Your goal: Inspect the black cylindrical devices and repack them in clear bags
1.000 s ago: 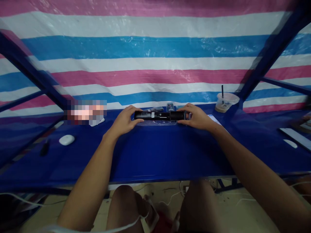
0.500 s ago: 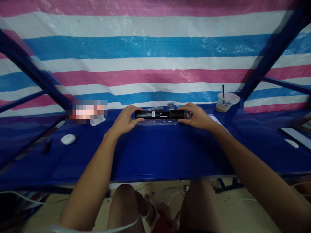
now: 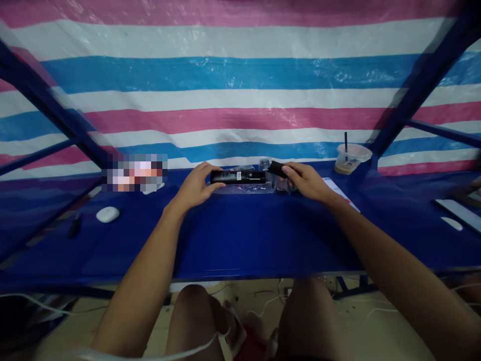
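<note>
My left hand (image 3: 196, 186) is closed around the left end of a black tube-shaped device (image 3: 231, 177), held level over the far part of the blue table. The device bears a small white label, and an opening shows toward its right end. A short black end piece (image 3: 277, 168) is gripped between the thumb and fingers of my right hand (image 3: 303, 179). That piece is tilted and apart from the device. Clear plastic packaging (image 3: 250, 188) lies beneath and behind the device, with a small dark wrapped item (image 3: 283, 186) under my right hand.
The blue table (image 3: 240, 235) backs onto a striped plastic sheet. A clear cup with a straw (image 3: 349, 159) stands back right, near a white printed sheet (image 3: 340, 193). A white mouse (image 3: 107, 214) and a dark pen-like item (image 3: 74, 225) lie left. Metal posts flank both sides.
The black end piece has come off the right end of the device. My right hand now holds it tilted, slightly above and right; my left hand keeps the device almost in place.
</note>
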### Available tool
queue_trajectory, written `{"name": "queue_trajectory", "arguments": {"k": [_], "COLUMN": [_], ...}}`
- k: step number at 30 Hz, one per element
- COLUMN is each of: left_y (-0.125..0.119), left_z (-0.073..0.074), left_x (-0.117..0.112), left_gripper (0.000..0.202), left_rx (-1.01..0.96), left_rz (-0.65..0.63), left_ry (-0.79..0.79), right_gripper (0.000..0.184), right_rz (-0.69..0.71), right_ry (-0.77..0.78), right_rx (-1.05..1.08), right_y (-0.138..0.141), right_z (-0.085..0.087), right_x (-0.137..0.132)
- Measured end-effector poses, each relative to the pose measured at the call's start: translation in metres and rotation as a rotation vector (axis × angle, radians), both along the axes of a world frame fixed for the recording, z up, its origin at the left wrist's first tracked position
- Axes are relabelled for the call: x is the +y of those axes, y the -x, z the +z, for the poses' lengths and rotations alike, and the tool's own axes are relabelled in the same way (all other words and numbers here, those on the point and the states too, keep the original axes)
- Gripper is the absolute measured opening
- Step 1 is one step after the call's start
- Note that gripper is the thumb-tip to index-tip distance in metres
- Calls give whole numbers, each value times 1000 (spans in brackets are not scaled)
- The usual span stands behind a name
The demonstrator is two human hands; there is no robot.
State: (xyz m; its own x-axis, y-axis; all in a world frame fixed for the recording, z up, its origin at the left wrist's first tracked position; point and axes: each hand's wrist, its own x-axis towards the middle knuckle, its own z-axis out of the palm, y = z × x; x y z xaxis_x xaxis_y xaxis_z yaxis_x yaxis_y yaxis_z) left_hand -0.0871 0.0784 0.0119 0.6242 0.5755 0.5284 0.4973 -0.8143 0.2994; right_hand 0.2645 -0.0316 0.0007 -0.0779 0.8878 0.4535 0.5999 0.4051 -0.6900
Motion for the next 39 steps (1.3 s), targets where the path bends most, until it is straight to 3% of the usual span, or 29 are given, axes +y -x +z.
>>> {"name": "queue_trajectory", "arguments": {"k": [5, 10, 20, 30, 35, 39], "left_y": [-8, -20, -30, -40, -45, -44], "left_z": [0, 0, 0, -5, -11, -13], "left_x": [-6, -18, -29, -38, -37, -36], "left_gripper": [37, 37, 39, 44, 46, 49], "left_rx": [-21, 3, -19, -11, -23, -4], "left_rz": [-49, -106, -82, -124, -133, -116], "left_ry": [-26, -47, -31, 27, 0, 7], "right_gripper": [43, 42, 52, 40, 36, 44], "right_rz": [56, -26, -131, -229, -212, -165], "right_ry": [134, 130, 106, 9, 37, 46], "right_rx": [182, 122, 184, 98, 124, 153], "right_y": [13, 19, 32, 37, 39, 39], "right_z": [-7, -15, -11, -20, -21, -23], "right_x": [1, 3, -5, -2, -3, -3]}}
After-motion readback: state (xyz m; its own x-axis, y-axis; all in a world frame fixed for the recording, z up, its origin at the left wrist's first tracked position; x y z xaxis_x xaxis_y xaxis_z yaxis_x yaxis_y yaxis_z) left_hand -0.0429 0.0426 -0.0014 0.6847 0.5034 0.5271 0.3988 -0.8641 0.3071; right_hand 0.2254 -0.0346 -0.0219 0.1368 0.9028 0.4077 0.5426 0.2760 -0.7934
